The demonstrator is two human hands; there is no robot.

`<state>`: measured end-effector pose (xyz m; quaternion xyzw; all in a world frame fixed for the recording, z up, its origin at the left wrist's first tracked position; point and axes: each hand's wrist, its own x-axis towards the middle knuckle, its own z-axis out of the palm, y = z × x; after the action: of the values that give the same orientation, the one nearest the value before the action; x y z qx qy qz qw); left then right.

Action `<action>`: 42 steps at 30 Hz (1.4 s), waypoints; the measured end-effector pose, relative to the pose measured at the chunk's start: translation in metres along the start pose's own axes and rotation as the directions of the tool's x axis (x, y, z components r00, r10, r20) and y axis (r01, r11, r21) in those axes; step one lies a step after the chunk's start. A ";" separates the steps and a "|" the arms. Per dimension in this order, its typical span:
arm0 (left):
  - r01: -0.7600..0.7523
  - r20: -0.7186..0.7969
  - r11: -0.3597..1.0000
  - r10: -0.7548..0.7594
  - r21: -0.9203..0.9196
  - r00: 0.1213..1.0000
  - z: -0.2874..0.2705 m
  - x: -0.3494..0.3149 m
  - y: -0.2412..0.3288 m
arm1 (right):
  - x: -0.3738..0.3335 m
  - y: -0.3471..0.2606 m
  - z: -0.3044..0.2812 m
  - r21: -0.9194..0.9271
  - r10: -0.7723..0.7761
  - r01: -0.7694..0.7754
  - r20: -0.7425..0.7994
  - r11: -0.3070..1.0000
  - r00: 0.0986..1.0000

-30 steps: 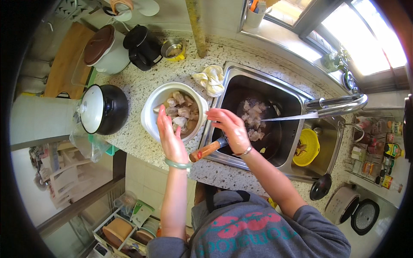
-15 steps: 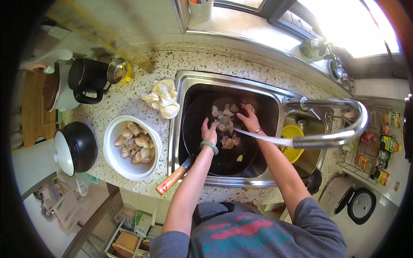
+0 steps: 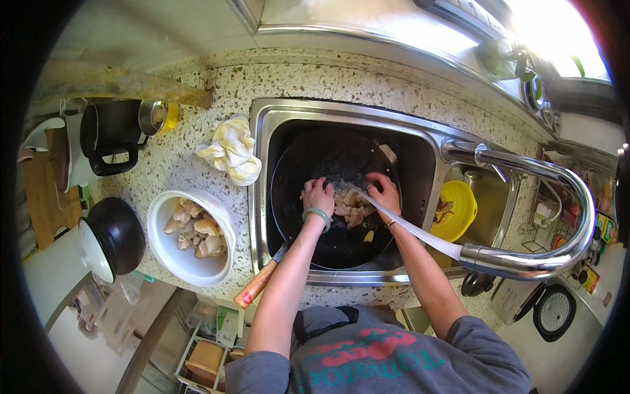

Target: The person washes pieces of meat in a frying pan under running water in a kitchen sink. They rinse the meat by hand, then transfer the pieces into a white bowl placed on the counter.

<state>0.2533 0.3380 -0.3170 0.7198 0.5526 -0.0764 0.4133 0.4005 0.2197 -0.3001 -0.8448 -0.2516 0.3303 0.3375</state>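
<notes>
A black wok [image 3: 295, 154] with a wooden handle [image 3: 256, 284] sits in the larger basin of the steel sink [image 3: 262, 138]. Pale, cooked-looking meat pieces [image 3: 352, 209] are heaped in water in the wok. At the heap's left side my left hand [image 3: 317, 197], with a green bangle above it, has its fingers curled in against the meat. My right hand [image 3: 386, 195] cups the heap from the right, fingers bent inward. Between them the stream from the faucet [image 3: 499, 259] falls on the meat. A small yellowish slice [image 3: 369, 236] lies nearer me in the wok.
Left of the sink stand a white bowl of meat pieces [image 3: 157, 240], a crumpled cloth [image 3: 231, 152], a black jug [image 3: 108, 141] and a black pot [image 3: 121, 233]. A yellow strainer [image 3: 456, 210] is in the smaller basin. The faucet arches over the right side.
My hands have closed in from spread fingers around the meat, which is now gathered into a tighter heap nearer me. The view has shifted slightly.
</notes>
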 end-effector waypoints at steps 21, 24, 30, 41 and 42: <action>0.433 0.278 0.649 -0.334 -0.626 0.901 0.011 -0.031 0.010 | -0.022 0.015 0.026 0.382 0.388 -0.424 0.172 0.821 0.906; 0.533 0.367 0.545 -0.390 -0.648 0.844 0.038 -0.019 0.000 | -0.013 0.042 0.060 0.253 0.369 -0.424 0.238 0.869 0.898; 0.138 0.011 0.859 -0.153 -0.494 0.988 0.014 -0.010 -0.004 | 0.000 -0.004 0.028 0.348 -0.124 0.063 0.155 0.935 0.980; 0.164 -0.006 0.963 -0.170 -0.212 0.986 0.021 0.040 0.008 | 0.056 -0.023 0.070 0.002 -0.044 0.045 0.173 0.999 0.984; 0.183 0.052 0.964 -0.176 -0.193 0.983 0.028 0.043 0.001 | 0.056 -0.021 0.073 0.110 -0.093 0.068 0.238 0.992 0.967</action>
<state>0.2796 0.3506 -0.3587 0.6210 0.6131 -0.0708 0.4831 0.3799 0.2985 -0.3466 -0.7691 -0.3080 0.4292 0.3596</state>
